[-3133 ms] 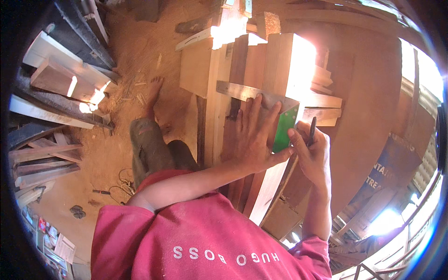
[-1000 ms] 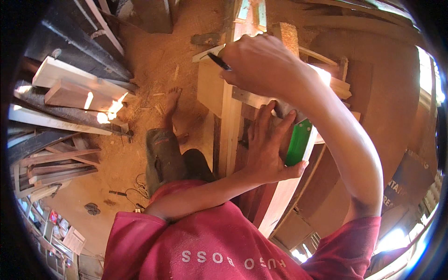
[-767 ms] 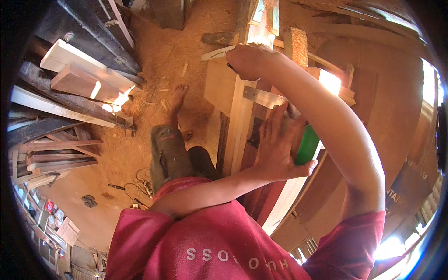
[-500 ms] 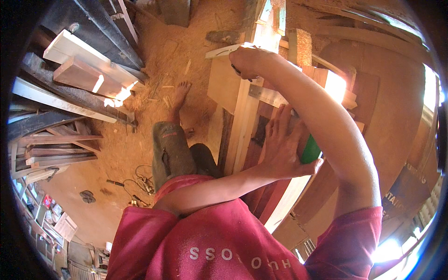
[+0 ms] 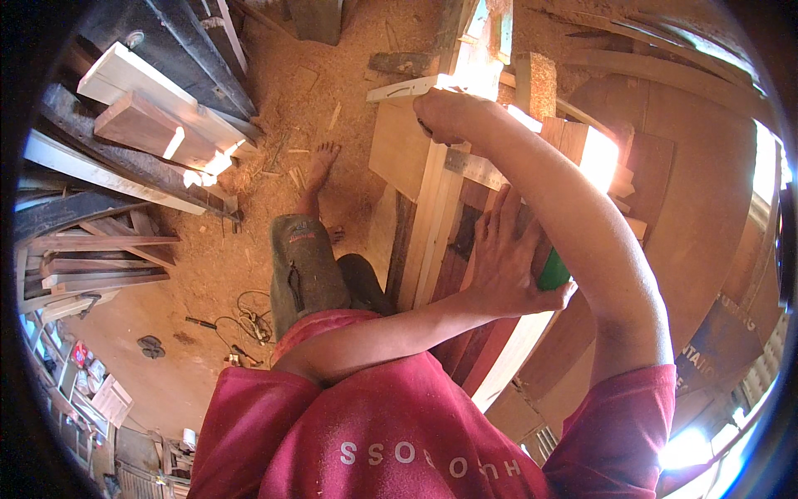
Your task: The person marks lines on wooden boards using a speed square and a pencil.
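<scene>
My left hand [image 5: 505, 262] reaches across my body and lies over the timber with its fingers stretched out and spread. A green object [image 5: 552, 271] shows beside its thumb, partly covered by the hand and my right forearm; its kind is unclear. Ahead of these fingers, a flat metal rule [image 5: 475, 169] with markings lies across pale and reddish wooden boards [image 5: 434, 241]. My right hand [image 5: 449, 115] is bent round at the far end of the boards, closed like a fist beside a pale slotted piece [image 5: 402, 89]. What sits inside its fingers is hidden.
Stacked timber [image 5: 158, 137] stands at the left. Sawdust and shavings cover the floor [image 5: 249, 200], where a cable [image 5: 249, 316] lies coiled near my leg. Wood blocks [image 5: 573, 141] in bright sunlight stand beyond my right forearm, and a broad wooden sheet [image 5: 698, 191] is at the right.
My right hand has shifted very slightly to the right, with its wrist turned a little. My left hand stays in nearly the same place.
</scene>
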Demonstrator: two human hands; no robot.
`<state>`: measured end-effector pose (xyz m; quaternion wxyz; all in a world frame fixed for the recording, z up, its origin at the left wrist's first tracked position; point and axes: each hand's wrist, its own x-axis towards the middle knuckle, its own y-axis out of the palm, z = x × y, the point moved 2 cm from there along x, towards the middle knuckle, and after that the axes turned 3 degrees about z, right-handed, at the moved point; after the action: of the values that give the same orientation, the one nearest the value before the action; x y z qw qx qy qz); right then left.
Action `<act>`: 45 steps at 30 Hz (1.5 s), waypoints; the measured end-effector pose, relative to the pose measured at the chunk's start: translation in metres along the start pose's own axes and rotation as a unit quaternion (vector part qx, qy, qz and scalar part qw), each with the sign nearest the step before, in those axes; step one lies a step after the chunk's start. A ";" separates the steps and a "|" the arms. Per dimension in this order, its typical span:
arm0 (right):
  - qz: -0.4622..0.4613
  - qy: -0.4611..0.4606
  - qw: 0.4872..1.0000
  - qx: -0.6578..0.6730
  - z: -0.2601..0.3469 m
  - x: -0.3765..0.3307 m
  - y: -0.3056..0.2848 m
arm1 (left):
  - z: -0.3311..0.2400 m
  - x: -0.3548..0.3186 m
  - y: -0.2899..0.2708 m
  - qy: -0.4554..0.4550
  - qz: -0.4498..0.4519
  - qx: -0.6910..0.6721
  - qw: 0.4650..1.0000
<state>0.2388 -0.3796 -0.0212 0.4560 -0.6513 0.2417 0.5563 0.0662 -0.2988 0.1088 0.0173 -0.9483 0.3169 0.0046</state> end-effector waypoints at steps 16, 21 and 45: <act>-0.090 0.056 0.988 0.109 0.017 -0.050 -0.033 | -0.002 0.001 -0.001 -0.002 0.000 0.001 1.000; 0.004 0.067 0.995 0.080 0.019 -0.055 -0.053 | -0.002 0.002 -0.002 -0.016 0.018 0.016 1.000; -0.017 0.075 0.996 0.042 0.033 -0.125 -0.075 | -0.003 -0.001 -0.004 -0.006 0.010 -0.004 1.000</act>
<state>0.2506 -0.3406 0.1225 0.4726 -0.6754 0.2871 0.4878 0.0683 -0.2951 0.1124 0.0156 -0.9452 0.3259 0.0113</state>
